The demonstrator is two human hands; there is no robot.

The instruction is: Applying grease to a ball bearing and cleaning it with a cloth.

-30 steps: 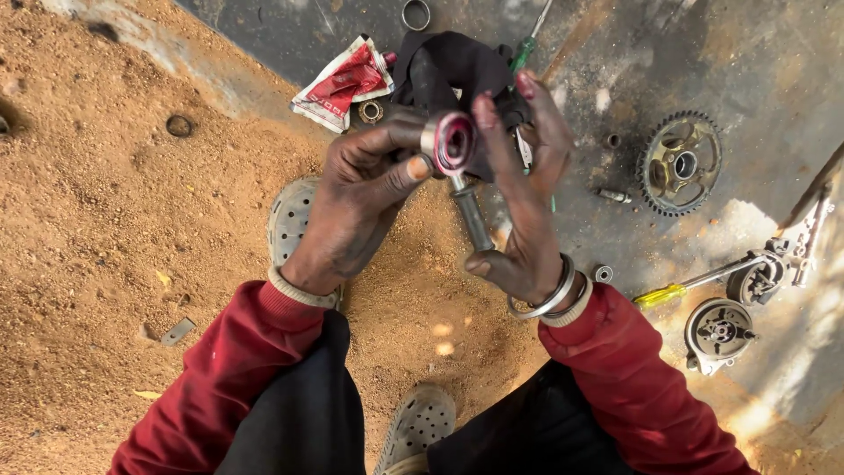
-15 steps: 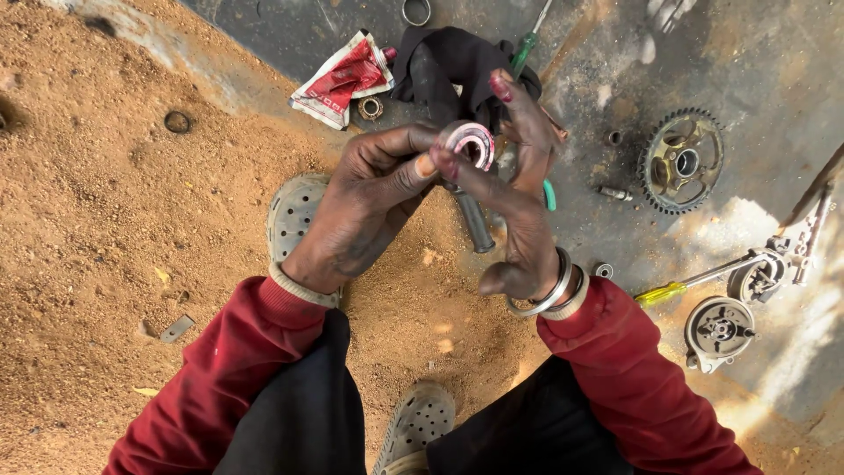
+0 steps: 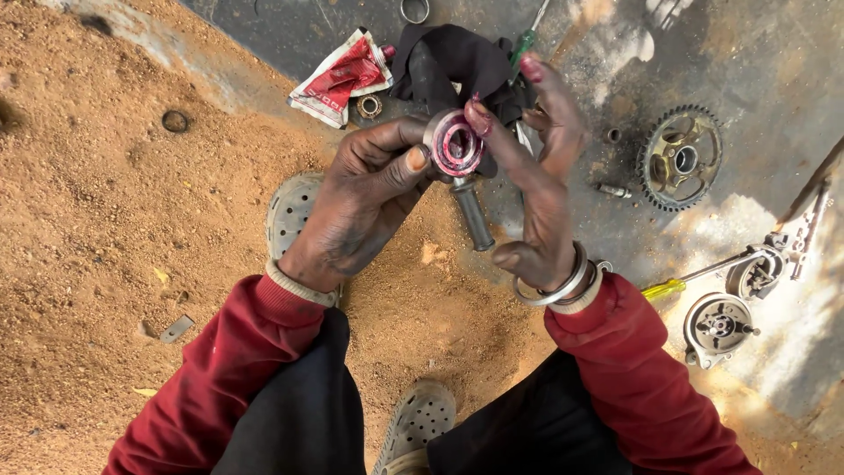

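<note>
My left hand (image 3: 365, 198) grips a round metal bearing (image 3: 454, 143) whose face is smeared with red grease. One finger of my right hand (image 3: 536, 176) touches the greased face of the bearing; the other fingers are spread, their tips red. Metal bangles ring my right wrist. Both sleeves are dark red. Below the bearing a dark cylindrical handle (image 3: 472, 214) lies on the ground.
A squeezed red-and-white tube (image 3: 338, 77) lies at the top beside a black cloth (image 3: 457, 57) and a green-handled screwdriver (image 3: 525, 41). A toothed sprocket (image 3: 679, 158), a yellow-handled screwdriver (image 3: 668, 287) and round metal parts (image 3: 719, 327) lie right. Grey perforated shoes (image 3: 290, 215) rest on sandy soil.
My right hand has swung round from under the bearing so that one finger now rests on its greased face. The bearing has tilted slightly and stays in my left hand.
</note>
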